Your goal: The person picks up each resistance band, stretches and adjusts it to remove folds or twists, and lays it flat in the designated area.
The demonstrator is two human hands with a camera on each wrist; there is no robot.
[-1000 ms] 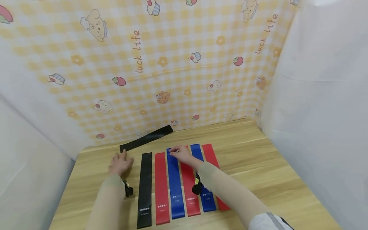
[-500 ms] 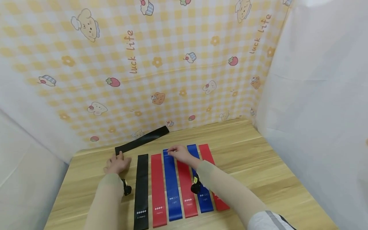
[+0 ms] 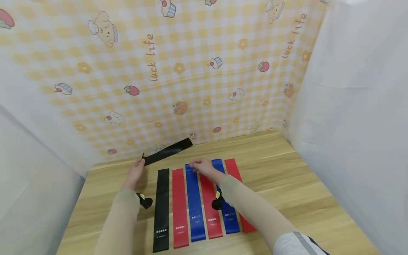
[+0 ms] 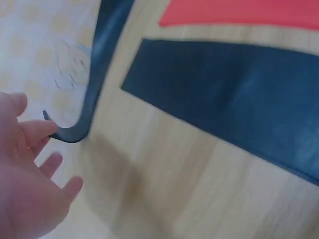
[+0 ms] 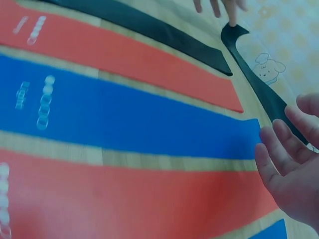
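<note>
A black resistance band (image 3: 169,151) lies slanted along the back of the table. My left hand (image 3: 135,172) is at its near left end, which curls up. In the left wrist view the index fingertip touches this curled end, while the thumb stands apart from it. My right hand (image 3: 205,168) hovers with loosely bent fingers by the far end of a blue band (image 3: 194,198) marked Light. In the right wrist view its fingertips are close to that end; whether they touch it I cannot tell.
Side by side lie more flat bands: a black one (image 3: 162,209), a red one (image 3: 180,209), a second red one (image 3: 208,198), a second blue one (image 3: 218,166) and a third red one (image 3: 233,170). The right forearm covers parts of some. A checked cloth (image 3: 191,81) hangs behind the wooden table (image 3: 299,198).
The left hand has moved slightly forward and right, and the slanted black band's near end now curls up at its finger. The right hand stays nearly in place.
</note>
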